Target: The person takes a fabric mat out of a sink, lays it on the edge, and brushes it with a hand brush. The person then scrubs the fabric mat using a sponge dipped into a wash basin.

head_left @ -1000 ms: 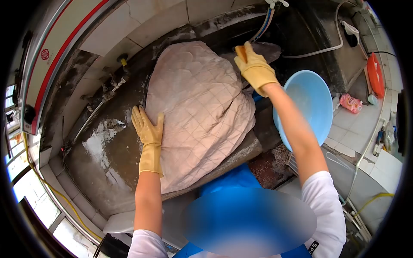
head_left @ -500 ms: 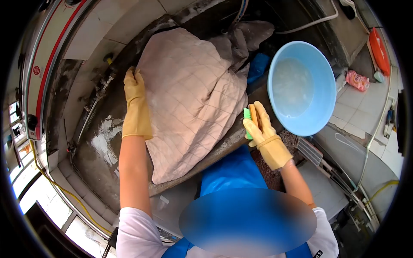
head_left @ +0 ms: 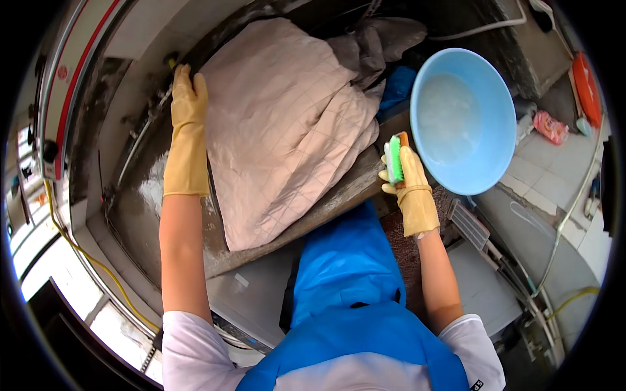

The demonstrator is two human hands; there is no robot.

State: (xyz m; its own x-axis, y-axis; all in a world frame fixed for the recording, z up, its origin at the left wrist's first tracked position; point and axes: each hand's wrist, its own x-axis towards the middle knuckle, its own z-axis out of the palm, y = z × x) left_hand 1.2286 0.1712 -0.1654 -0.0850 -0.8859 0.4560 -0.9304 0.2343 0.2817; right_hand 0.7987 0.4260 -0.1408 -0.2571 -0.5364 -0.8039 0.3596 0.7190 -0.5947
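A pale pink quilted cloth (head_left: 280, 124) lies spread on the dark stone slab (head_left: 222, 264). My left hand (head_left: 189, 104), in a yellow rubber glove, is at the cloth's upper left edge; whether its fingers grip the edge is hard to tell. To the right of the cloth, my right hand (head_left: 409, 179), gloved too, is closed round a brush (head_left: 396, 158) with green and white bristles and an orange-brown back. The bristles face left, toward the cloth. Just above this hand stands a light blue basin (head_left: 482, 124) with cloudy water inside.
Grey crumpled cloth (head_left: 385, 42) and a blue item (head_left: 398, 85) lie behind the quilted cloth. A pipe with valves (head_left: 147, 124) runs along the left wall. At the right are a pink packet (head_left: 551, 127), a red-orange object (head_left: 585, 88) and a white hose (head_left: 479, 29).
My right hand came back from the cloth's far side to beside the basin, the brush turning bristles left. My left hand moved up along the left edge. The cloth's near left part has shifted.
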